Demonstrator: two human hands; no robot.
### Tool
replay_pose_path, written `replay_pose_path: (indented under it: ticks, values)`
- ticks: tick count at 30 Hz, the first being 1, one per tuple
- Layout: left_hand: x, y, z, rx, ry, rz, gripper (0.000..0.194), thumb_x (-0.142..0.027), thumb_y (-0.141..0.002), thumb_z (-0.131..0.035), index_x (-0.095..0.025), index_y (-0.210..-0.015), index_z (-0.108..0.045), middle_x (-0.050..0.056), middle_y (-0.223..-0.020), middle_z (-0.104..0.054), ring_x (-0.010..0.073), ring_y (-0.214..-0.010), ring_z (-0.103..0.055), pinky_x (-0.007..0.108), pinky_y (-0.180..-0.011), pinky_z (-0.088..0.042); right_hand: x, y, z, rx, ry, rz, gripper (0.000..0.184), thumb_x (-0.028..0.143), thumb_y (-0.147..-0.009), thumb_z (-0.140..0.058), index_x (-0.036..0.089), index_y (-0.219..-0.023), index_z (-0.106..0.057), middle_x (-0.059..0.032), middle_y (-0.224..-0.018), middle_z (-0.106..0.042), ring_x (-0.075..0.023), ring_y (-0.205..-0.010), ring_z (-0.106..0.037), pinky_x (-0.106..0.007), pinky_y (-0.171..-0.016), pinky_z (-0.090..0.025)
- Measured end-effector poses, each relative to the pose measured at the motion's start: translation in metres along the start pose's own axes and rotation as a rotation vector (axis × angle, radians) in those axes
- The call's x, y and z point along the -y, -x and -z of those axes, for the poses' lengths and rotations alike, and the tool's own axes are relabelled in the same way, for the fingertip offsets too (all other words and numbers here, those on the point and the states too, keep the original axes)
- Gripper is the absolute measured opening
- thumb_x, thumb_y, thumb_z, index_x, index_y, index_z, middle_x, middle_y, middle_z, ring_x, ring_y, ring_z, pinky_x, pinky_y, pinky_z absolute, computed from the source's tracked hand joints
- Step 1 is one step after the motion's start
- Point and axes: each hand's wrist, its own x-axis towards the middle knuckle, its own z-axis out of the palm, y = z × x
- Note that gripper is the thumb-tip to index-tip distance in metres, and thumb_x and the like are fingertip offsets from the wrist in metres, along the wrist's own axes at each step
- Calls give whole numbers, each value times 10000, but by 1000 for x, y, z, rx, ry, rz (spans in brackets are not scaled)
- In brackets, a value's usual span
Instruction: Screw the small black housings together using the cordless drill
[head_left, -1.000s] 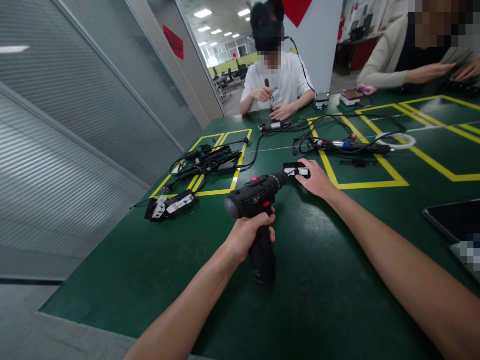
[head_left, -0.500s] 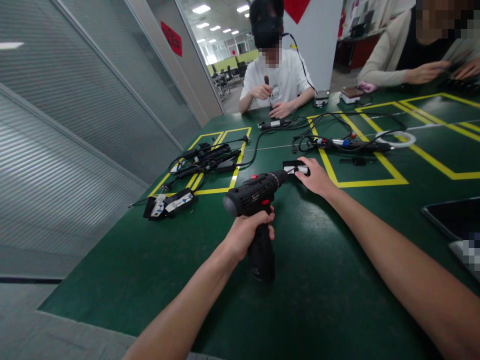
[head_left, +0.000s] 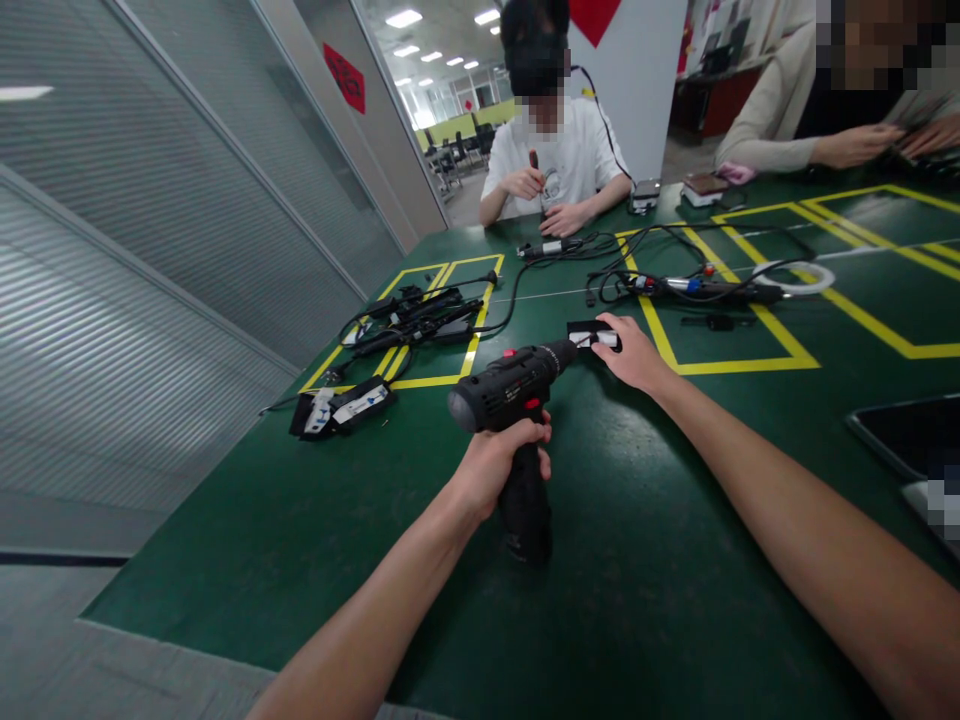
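At the centre of your clock, your left hand (head_left: 487, 468) wraps the grip of the black drill (head_left: 506, 390), likely hefty and rigid, best held by that handle. Just beyond, towards one o'clock on the bench (head_left: 600, 600), your right hand (head_left: 637, 355) holds the right end of a small black-and-white block (head_left: 581, 338), probably light, stiff and slick; keep fingers off the bit's side.

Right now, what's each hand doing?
Left hand: closed around the cordless drill's grip.
Right hand: fingers on the small black-and-white part at the drill's tip.
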Motion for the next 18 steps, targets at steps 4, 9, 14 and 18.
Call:
replay_pose_path:
  ticks: [4, 9, 14, 18]
  values:
    - [0, 0, 0, 7, -18, -15, 254, -274, -716, -605, -128, -922, -582, 35, -811, -602, 108, -493, -562, 268, -535, -449, -1, 0, 0, -2, -1, 5, 463, 319, -808, -568, 249, -1262, -512, -101, -1188, -512, -288, -1079, -558, -442, -944, -444]
    - [-1, 2, -1, 21, -52, -34, 272, -262, -729, -587, -123, -964, -588, 109, -1004, -666, 110, -515, -577, 274, -553, -447, -1, 0, -1, -3, -5, 0, 458, 315, -807, -569, 244, -1256, -516, -100, -1169, -517, -283, -1065, -560, -443, -942, -443]
    - [-3, 4, -2, 17, -55, -26, 375, -254, -719, -590, -120, -1069, -587, 136, -1085, -654, 95, -513, -565, 279, -565, -457, 0, 0, -1, -9, -1, 9, 455, 308, -802, -572, 254, -1250, -515, -93, -1160, -519, -278, -1048, -568, -442, -935, -451]
    - [-1, 2, -1, 12, -52, -33, 322, -232, -708, -594, -127, -1012, -598, 74, -942, -645, 91, -510, -559, 266, -560, -457, 0, 0, 0, 1, 2, 7, 453, 313, -806, -571, 257, -1252, -515, -96, -1162, -520, -284, -1040, -574, -453, -926, -458]
